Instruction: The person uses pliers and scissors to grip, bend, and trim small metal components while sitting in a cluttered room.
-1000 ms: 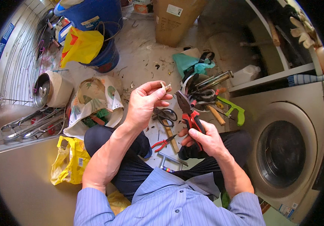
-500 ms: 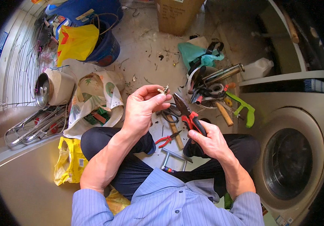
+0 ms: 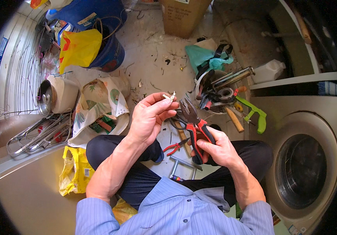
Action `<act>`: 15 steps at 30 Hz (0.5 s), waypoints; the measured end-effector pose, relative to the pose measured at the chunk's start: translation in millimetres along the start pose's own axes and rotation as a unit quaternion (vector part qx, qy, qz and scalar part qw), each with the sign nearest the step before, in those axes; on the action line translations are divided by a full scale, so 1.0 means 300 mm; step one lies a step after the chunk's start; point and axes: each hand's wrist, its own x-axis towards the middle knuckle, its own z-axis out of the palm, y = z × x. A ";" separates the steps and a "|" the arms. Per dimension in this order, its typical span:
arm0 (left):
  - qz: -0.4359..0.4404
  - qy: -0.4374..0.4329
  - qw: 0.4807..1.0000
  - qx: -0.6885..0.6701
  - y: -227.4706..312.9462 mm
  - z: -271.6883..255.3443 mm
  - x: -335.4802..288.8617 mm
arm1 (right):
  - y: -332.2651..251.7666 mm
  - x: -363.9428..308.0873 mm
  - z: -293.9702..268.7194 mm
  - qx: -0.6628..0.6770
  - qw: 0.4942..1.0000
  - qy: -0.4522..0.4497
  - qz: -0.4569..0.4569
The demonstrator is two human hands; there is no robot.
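Note:
My left hand pinches a small whitish piece with a metal-looking end between thumb and fingertips. What kind of part it is, I cannot make out. Close by on the right, my right hand is wrapped round a pair of combination pliers with red and black handles. The plier jaws are parted, point up and away, and stay apart from the small piece. Beneath my hands on the floor lie smaller red-handled pliers, black-handled scissors, a wooden-handled tool and a grey metal frame.
A bucket of tools stands ahead right, with a green-handled tool beside it. The washing machine is at my right. On the left are a patterned cloth bag, a yellow bag and a blue bucket. A cardboard box stands ahead.
The pliers' handles and jaws have opened wider, and the tool is turned more upright in my right hand. My left hand still holds the small piece, now tilted differently.

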 end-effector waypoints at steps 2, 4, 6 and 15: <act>-0.001 -0.005 1.000 -0.012 -0.001 -0.001 -0.003 | -0.001 0.002 0.007 -0.003 1.000 0.008 -0.022; -0.009 -0.016 0.999 -0.028 0.002 0.000 -0.004 | 0.012 0.007 0.009 -0.017 0.998 0.019 -0.050; -0.021 -0.030 0.998 -0.044 0.013 0.001 -0.008 | 0.027 0.016 0.009 -0.038 0.997 0.029 -0.057; -0.036 -0.019 0.996 -0.074 0.018 0.000 -0.017 | 0.001 0.011 0.023 -0.098 0.993 0.030 -0.053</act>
